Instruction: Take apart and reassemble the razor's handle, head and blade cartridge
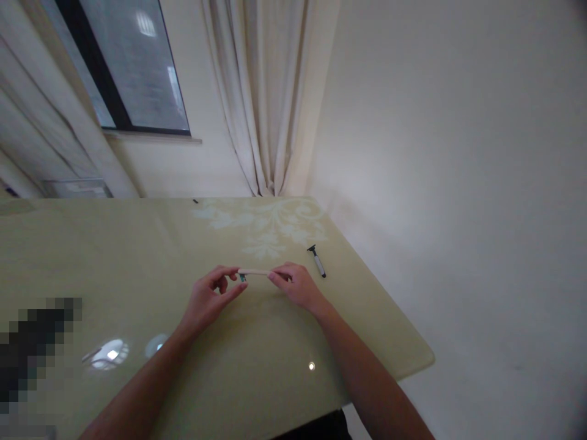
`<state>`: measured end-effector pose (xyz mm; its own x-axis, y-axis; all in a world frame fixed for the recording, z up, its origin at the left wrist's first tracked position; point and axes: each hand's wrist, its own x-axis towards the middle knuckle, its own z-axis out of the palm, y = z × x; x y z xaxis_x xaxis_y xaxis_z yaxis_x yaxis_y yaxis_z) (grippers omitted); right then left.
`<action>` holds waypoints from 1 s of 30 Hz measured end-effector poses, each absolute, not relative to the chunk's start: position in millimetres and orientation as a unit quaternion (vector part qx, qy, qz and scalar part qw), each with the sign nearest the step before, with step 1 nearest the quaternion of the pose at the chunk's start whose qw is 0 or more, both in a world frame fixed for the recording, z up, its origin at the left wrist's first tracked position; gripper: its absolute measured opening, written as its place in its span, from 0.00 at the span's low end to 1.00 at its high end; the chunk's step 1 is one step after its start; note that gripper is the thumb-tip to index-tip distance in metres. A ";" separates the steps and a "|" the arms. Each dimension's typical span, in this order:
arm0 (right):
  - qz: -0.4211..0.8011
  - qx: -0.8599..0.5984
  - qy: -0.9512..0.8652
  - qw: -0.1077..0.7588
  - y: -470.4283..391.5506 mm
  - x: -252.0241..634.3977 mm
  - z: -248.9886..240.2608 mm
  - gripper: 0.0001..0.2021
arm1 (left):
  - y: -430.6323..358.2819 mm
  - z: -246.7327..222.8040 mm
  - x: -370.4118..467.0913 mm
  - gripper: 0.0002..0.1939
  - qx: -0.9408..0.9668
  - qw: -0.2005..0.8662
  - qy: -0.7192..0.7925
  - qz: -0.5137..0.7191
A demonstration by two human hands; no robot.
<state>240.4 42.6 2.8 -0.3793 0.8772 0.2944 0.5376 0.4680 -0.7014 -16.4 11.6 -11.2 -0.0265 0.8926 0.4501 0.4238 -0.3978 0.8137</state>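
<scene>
A slim, pale toothbrush [255, 272] with bluish-green bristles is held level above the table, its bristles pointing down at the left end. My right hand [296, 284] pinches its right end between thumb and fingers. At the bristle end is my left hand [214, 296], its index finger touching the tip and its thumb just below the bristles, with a gap between the two. Behind and to the right of my right hand, a razor [318, 263] with a grey handle and black head lies on the table.
The glossy yellow-green table [257, 366] has a pale floral pattern and a rounded right corner. A small dark item [195, 201] lies near its far edge. A pixelated dark shape [27, 348] covers the left. Beyond are curtains [266, 91], a window and a wall.
</scene>
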 end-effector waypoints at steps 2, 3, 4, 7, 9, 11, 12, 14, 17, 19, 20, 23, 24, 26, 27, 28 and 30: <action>0.242 -0.465 -0.782 0.336 45.0 239.9 0.7 0.16 | 12.3 -11.2 -15.8 0.16 0.667 0.218 0.491 0.516; 0.245 -0.464 -0.781 0.339 46.3 239.6 -0.4 0.16 | 12.7 -11.1 -15.4 0.16 0.669 0.214 0.488 0.517; 0.254 -0.456 -0.782 0.341 47.4 239.4 -1.3 0.16 | 13.1 -10.8 -14.8 0.16 0.670 0.212 0.486 0.519; 0.268 -0.438 -0.788 0.339 51.1 239.0 -2.5 0.15 | 15.5 -10.0 -13.5 0.16 0.671 0.206 0.480 0.526; 0.245 -0.456 -0.785 0.341 54.1 239.5 -2.7 0.14 | 18.3 -10.2 -13.2 0.16 0.673 0.207 0.477 0.527; 0.227 -0.476 -0.775 0.348 57.3 239.4 -4.0 0.13 | 21.8 -11.6 -13.5 0.17 0.673 0.206 0.475 0.528; 0.230 -0.478 -0.771 0.352 58.8 238.8 -5.2 0.13 | 23.5 -12.8 -13.7 0.17 0.672 0.205 0.475 0.530; 0.247 -0.460 -0.776 0.354 61.3 236.7 -8.8 0.12 | 26.6 -16.0 -14.0 0.18 0.671 0.198 0.476 0.532; 0.242 -0.436 -0.794 0.349 64.4 234.7 -14.8 0.12 | 29.5 -21.4 -14.4 0.18 0.672 0.193 0.476 0.533; 0.220 -0.448 -0.793 0.350 66.2 236.4 -17.8 0.12 | 30.3 -24.1 -14.8 0.18 0.675 0.192 0.473 0.532; 0.214 -0.455 -0.790 0.350 67.1 237.9 -18.9 0.12 | 30.5 -24.9 -15.0 0.18 0.677 0.191 0.472 0.532; 0.230 -0.450 -0.790 0.347 68.8 242.3 -20.7 0.12 | 30.1 -25.1 -15.9 0.18 0.682 0.186 0.465 0.534; 0.238 -0.445 -0.790 0.348 69.1 243.3 -20.8 0.13 | 29.7 -24.7 -16.2 0.18 0.683 0.185 0.462 0.534; 0.236 -0.448 -0.788 0.350 69.1 244.5 -20.3 0.13 | 28.6 -23.7 -16.5 0.18 0.685 0.183 0.459 0.535; 0.226 -0.456 -0.787 0.350 68.9 244.8 -19.7 0.12 | 28.1 -23.2 -16.7 0.17 0.686 0.182 0.458 0.535; 0.215 -0.464 -0.785 0.350 68.7 245.1 -19.0 0.12 | 27.6 -22.8 -16.8 0.17 0.687 0.182 0.458 0.535; 0.210 -0.470 -0.781 0.354 68.0 245.3 -17.7 0.12 | 26.9 -22.5 -16.8 0.17 0.687 0.180 0.457 0.535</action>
